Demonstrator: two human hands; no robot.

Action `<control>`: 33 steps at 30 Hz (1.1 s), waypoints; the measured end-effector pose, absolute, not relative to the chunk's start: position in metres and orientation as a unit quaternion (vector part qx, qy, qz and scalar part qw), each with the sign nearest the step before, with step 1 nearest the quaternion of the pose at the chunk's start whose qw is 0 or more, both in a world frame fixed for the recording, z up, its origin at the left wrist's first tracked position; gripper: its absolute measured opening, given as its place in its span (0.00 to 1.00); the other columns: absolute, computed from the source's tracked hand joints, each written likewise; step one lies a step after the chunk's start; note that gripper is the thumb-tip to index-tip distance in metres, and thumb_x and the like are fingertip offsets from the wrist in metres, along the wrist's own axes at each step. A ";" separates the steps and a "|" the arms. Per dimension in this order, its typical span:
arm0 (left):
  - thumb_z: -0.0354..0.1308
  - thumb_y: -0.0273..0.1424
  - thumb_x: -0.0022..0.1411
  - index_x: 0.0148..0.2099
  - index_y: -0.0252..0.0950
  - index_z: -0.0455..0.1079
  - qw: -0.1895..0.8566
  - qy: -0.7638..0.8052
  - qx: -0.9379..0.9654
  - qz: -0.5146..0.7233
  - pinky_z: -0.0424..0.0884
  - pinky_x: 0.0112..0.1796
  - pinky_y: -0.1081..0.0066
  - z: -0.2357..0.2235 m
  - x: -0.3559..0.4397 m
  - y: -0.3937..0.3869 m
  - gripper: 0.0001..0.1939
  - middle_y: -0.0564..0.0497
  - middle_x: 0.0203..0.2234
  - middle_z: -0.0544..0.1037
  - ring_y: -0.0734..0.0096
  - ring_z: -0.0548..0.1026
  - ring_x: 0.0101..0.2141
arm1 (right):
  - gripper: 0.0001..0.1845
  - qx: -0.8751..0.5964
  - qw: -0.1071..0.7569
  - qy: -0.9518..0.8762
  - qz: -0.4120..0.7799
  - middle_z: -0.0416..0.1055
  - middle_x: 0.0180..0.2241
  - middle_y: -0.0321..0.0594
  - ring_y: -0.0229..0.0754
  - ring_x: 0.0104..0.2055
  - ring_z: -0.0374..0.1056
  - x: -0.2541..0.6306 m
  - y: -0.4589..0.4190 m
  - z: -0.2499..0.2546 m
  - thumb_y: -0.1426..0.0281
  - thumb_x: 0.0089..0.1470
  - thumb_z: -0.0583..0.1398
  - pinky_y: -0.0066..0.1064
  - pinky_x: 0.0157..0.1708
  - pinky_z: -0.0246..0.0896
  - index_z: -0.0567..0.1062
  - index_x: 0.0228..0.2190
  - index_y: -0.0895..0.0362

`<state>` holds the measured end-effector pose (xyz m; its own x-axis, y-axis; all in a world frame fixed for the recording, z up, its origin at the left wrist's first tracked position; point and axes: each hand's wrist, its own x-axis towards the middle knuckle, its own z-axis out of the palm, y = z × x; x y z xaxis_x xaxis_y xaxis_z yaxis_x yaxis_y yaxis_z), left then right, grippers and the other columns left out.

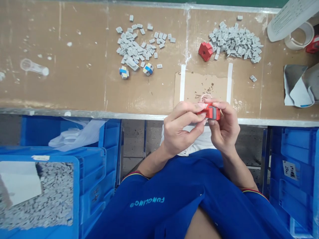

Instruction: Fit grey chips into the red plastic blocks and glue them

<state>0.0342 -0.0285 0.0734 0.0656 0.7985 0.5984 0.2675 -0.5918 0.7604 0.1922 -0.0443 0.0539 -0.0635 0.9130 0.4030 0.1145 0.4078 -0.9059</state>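
A red plastic block (217, 113) with a grey piece (212, 113) set in its face is held just above the front edge of the workbench. My right hand (225, 127) grips it from the right, thumb below and fingers along the top. From the left, my left hand (183, 124) is closed with its fingertips on the block's left end; whether they also pinch a small piece is hidden. Farther back lies a second red block (205, 51), beside a heap of small grey pieces (234, 41).
Another pile of grey pieces (136, 46) lies left, with two blue-and-yellow-marked parts (124, 72) before it. White tape strips (229, 83) flank a cardboard patch (203, 84). A tape roll (300, 36) and plastic bottle (290, 20) are back right. Blue crates (92, 166) stand below the bench.
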 end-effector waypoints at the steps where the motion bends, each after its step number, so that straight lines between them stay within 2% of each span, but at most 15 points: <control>1: 0.68 0.25 0.66 0.39 0.40 0.78 0.236 0.380 0.690 0.569 0.84 0.45 0.63 0.073 0.034 -0.028 0.04 0.51 0.42 0.83 0.67 0.84 0.43 | 0.18 -0.405 0.551 -0.633 0.362 0.72 0.59 0.44 0.55 0.65 0.69 0.192 -0.044 0.054 0.63 0.72 0.56 0.64 0.68 0.64 0.68 0.60 0.43; 6: 0.68 0.24 0.66 0.42 0.39 0.79 0.266 0.387 0.673 0.571 0.83 0.46 0.66 0.070 0.036 -0.026 0.05 0.50 0.44 0.84 0.68 0.85 0.46 | 0.18 -0.408 0.545 -0.613 0.401 0.73 0.58 0.45 0.53 0.65 0.69 0.196 -0.041 0.059 0.63 0.71 0.59 0.55 0.67 0.68 0.70 0.60 0.45; 11: 0.66 0.28 0.69 0.46 0.39 0.78 0.320 0.412 0.646 0.557 0.82 0.50 0.63 0.065 0.038 -0.022 0.04 0.46 0.47 0.85 0.66 0.84 0.49 | 0.19 -0.446 0.517 -0.586 0.436 0.70 0.60 0.48 0.49 0.63 0.72 0.200 -0.040 0.064 0.64 0.69 0.61 0.46 0.62 0.75 0.70 0.59 0.48; 19: 0.65 0.27 0.70 0.44 0.38 0.76 0.321 0.432 0.649 0.537 0.81 0.52 0.62 0.065 0.039 -0.024 0.02 0.45 0.47 0.86 0.65 0.85 0.49 | 0.19 -0.456 0.540 -0.562 0.430 0.69 0.60 0.49 0.50 0.63 0.72 0.194 -0.046 0.056 0.65 0.69 0.61 0.47 0.60 0.78 0.69 0.59 0.48; 23: 0.64 0.26 0.70 0.44 0.38 0.75 0.304 0.433 0.665 0.527 0.81 0.51 0.62 0.069 0.037 -0.022 0.02 0.45 0.47 0.86 0.65 0.85 0.49 | 0.19 -0.454 0.545 -0.568 0.418 0.69 0.59 0.48 0.51 0.66 0.69 0.194 -0.045 0.055 0.67 0.69 0.62 0.47 0.59 0.78 0.70 0.59 0.47; 29: 0.63 0.24 0.70 0.41 0.38 0.74 0.264 0.394 0.726 0.498 0.81 0.48 0.65 0.075 0.028 -0.012 0.04 0.48 0.43 0.82 0.67 0.83 0.45 | 0.18 -0.464 0.557 -0.552 0.411 0.70 0.58 0.48 0.52 0.68 0.68 0.190 -0.049 0.060 0.67 0.69 0.61 0.46 0.56 0.81 0.71 0.58 0.47; 33: 0.61 0.26 0.71 0.40 0.39 0.73 0.233 0.373 0.744 0.503 0.81 0.49 0.61 0.078 0.026 -0.008 0.05 0.50 0.39 0.78 0.65 0.82 0.46 | 0.17 -0.477 0.562 -0.522 0.428 0.71 0.58 0.48 0.50 0.61 0.75 0.185 -0.053 0.064 0.65 0.69 0.62 0.44 0.53 0.83 0.70 0.56 0.49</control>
<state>0.0257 -0.0083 0.0777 0.2160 0.7897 0.5742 0.3206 -0.6128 0.7223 0.1855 -0.0526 0.0640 0.0881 0.9799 0.1791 0.0176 0.1782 -0.9838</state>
